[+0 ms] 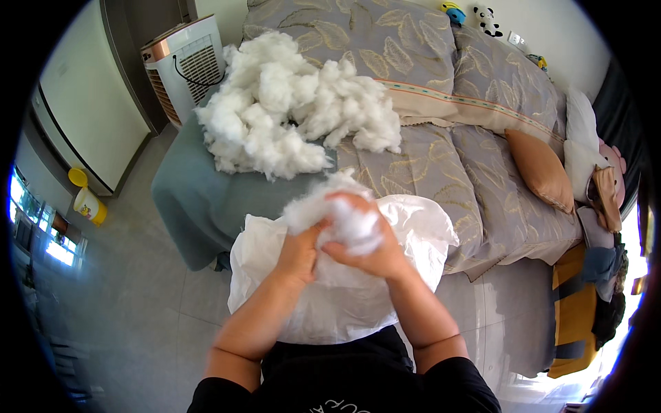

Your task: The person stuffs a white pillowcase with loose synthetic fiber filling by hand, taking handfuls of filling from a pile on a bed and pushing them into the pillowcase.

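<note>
Between my two hands is a clump of white fibre stuffing [318, 206], held above a white cloth cover [351, 310] that spreads over my lap. My left hand [301, 251] closes on the clump from its left side. My right hand [375, 237] wraps round its right side, the fingers slightly smeared by motion. Where the cover's opening lies is hard to make out. Beyond my hands, a large fluffy heap of the same stuffing [275, 103] rests on the sofa's left end, partly on a grey-green cloth [200, 186].
The grey leaf-patterned sofa [427, 172] stretches across in front of me, with a brown cushion [540, 171] at its right. An air cooler [186, 65] stands behind its left end. On the tiled floor [151, 275] at left is a yellow-and-white bin [89, 206]. Clothes hang over a yellow piece [575, 310] at right.
</note>
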`<state>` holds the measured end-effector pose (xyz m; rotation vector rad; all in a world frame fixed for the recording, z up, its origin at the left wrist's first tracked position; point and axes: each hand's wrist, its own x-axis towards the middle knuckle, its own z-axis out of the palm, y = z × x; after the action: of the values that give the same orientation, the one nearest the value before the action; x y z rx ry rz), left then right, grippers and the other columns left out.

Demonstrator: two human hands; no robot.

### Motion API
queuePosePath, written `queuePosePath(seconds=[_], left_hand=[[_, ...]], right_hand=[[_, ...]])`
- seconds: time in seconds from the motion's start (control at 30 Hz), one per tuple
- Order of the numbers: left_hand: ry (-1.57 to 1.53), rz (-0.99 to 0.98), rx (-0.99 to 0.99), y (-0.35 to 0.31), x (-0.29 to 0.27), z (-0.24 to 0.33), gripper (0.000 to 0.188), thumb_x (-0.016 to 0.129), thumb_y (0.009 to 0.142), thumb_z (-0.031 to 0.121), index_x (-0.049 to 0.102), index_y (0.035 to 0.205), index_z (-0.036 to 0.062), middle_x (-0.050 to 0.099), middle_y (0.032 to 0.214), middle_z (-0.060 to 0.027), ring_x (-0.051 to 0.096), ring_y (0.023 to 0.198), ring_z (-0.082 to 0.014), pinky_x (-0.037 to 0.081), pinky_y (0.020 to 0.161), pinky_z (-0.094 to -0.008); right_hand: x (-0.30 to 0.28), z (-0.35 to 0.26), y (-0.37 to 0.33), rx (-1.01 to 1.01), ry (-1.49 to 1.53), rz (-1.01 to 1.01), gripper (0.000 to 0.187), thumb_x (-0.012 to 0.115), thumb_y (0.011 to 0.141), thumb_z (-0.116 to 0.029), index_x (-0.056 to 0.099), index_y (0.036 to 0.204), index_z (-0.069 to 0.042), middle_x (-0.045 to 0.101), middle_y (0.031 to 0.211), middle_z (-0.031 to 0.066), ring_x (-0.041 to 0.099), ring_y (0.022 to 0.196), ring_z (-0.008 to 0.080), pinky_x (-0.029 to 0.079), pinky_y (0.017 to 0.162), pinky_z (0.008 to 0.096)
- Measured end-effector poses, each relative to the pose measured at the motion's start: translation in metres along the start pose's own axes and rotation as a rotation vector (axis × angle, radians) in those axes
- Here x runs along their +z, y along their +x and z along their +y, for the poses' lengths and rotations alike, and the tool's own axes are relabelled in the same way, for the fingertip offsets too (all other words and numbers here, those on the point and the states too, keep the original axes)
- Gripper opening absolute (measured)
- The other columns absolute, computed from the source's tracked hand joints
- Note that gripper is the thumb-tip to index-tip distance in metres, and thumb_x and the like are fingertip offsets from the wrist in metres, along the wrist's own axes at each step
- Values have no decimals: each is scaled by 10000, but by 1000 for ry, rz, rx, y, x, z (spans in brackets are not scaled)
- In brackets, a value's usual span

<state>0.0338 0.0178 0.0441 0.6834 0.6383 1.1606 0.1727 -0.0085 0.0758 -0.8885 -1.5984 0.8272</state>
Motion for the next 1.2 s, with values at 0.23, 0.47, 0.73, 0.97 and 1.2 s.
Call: queuePosePath(seconds=[0.23,0.47,0.73,0.97,1.2], left_hand=[[-127,91,-10,3,-8,2,330,670,802,182,566,1077,32,612,1011,-75,595,915,-186,495,771,-325],[2,21,44,6,-11,4,339,631,834,196,541,1124,45,589,1072,-69,565,984,-180,460,839,-324],[-2,14,174,5,-8,-1,326,613,849,162,526,1140,44,575,1079,-59,557,975,-148,467,826,-297],[17,26,2,5,-6,10,360,619,851,202,524,1156,35,577,1096,-60,554,997,-161,450,860,-308],[228,-90,162,9,-7,-7,426,639,836,266,514,1179,47,560,1140,-64,537,1044,-171,444,879,-326]], right_hand=[[-9,47,-19,69,-285,481,250,698,639,-28,586,862,-9,607,788,53,584,717,161,466,654,280],[-13,21,-6,14,170,367,344,701,648,-32,578,968,-51,616,846,37,583,816,188,467,730,320],[-19,48,-18,86,-389,455,215,677,660,-53,628,870,-42,625,801,53,588,734,204,465,697,280],[-21,21,-10,-25,57,254,375,671,665,-42,580,1028,-52,631,907,18,590,822,149,470,760,277],[-15,44,-16,138,-301,410,365,703,625,-49,589,971,-37,638,830,40,615,757,179,485,728,285]])
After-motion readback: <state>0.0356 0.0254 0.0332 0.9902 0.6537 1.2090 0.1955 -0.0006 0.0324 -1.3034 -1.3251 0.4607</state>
